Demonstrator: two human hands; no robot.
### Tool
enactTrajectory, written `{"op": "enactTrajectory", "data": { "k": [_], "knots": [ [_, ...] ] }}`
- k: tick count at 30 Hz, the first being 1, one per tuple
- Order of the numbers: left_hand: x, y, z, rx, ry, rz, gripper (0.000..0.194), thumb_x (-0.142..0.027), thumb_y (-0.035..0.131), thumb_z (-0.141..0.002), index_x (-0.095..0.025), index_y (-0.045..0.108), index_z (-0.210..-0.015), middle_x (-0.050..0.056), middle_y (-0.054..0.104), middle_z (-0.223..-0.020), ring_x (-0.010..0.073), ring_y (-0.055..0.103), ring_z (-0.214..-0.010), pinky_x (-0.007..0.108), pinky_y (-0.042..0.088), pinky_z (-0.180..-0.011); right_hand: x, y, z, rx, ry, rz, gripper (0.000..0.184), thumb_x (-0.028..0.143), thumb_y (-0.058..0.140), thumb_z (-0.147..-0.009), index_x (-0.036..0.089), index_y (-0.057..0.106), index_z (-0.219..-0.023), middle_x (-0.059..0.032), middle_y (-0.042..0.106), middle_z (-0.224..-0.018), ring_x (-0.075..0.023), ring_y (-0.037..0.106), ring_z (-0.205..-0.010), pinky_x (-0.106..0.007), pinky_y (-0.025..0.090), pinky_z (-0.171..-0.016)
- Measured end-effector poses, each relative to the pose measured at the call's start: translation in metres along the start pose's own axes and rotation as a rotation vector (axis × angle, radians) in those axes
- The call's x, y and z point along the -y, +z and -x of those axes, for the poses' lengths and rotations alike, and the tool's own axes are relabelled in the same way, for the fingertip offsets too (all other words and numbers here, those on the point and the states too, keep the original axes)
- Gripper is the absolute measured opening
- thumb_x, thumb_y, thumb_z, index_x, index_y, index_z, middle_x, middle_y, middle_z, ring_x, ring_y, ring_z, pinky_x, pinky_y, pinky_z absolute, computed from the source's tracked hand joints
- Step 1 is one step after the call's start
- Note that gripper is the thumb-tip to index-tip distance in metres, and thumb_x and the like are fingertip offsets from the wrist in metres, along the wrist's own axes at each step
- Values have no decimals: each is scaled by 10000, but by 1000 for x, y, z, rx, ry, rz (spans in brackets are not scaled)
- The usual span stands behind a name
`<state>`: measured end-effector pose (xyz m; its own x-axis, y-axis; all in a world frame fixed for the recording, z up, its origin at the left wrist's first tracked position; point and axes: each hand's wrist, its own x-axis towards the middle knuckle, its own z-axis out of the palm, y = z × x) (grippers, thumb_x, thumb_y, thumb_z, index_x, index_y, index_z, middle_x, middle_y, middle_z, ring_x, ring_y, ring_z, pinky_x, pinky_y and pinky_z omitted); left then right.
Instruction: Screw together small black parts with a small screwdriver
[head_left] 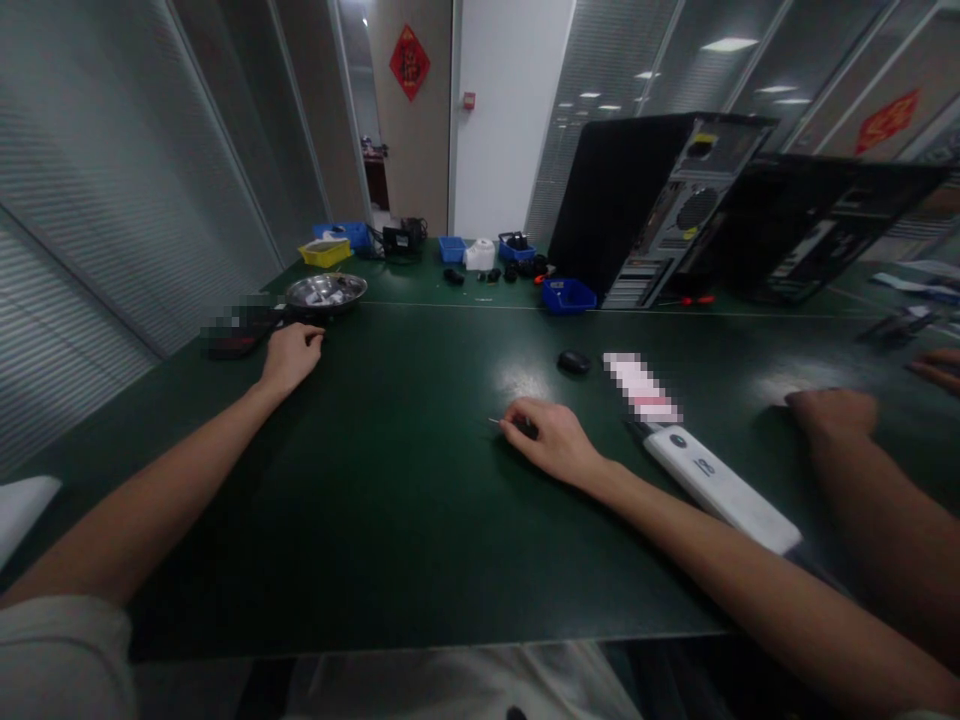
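Note:
My left hand [291, 356] rests on the dark green table [390, 520] at the left, fingers curled loosely, holding nothing that I can see. It lies just in front of a metal bowl [325, 291] and beside a dark blurred object [238, 333]. My right hand [549, 436] lies mid-table, fingers closed round a small dark tool [517, 427] whose thin tip points left. A white flat device [720, 488] lies just right of my right wrist. A small black object [574, 362] sits beyond the hand.
Another person's forearm and fist [832, 410] rest on the table at the right. Two black computer cases [660, 205] stand at the back right. Blue bins [568, 295], a yellow bin [325, 252], a white object [480, 256] and small parts line the far edge.

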<state>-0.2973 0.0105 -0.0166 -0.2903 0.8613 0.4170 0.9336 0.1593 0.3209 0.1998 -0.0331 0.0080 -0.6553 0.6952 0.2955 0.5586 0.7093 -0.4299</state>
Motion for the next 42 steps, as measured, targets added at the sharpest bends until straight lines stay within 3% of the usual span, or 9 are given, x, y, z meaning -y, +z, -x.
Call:
{"op": "enactTrajectory", "data": {
  "k": [12,23,31,42],
  "knots": [
    [0,-5,1,-22,69,-7,355,-272,446,-903,-133,736,-1053,130,684,-1189,277,610,-1117,411,433,-1062,2,-1,0,9,10,2,141,332,578,-981,220,660,-956,-20,684,-885,-153,588,-723,-276,408,-656],
    [-4,-3,7,-8,143,-133,440,-278,382,-945,-96,697,-1193,167,664,-1219,317,564,-1146,453,408,-1063,5,-5,0,25,19,-2,141,327,575,-984,216,658,-955,-24,681,-900,-158,591,-747,-280,417,-674],
    [-4,-2,7,-7,130,-216,441,-314,383,-949,-107,723,-1139,182,660,-1187,348,558,-1108,472,448,-992,2,-2,1,19,14,13,139,330,580,-981,219,660,-959,-17,681,-899,-152,594,-746,-275,410,-683],
    [-4,-3,9,-17,127,-227,438,-317,371,-968,-114,721,-1137,167,630,-1193,315,557,-1104,428,461,-984,5,-4,0,29,15,3,146,330,576,-985,216,664,-963,-20,683,-903,-153,595,-752,-280,417,-689]
  ]
}}
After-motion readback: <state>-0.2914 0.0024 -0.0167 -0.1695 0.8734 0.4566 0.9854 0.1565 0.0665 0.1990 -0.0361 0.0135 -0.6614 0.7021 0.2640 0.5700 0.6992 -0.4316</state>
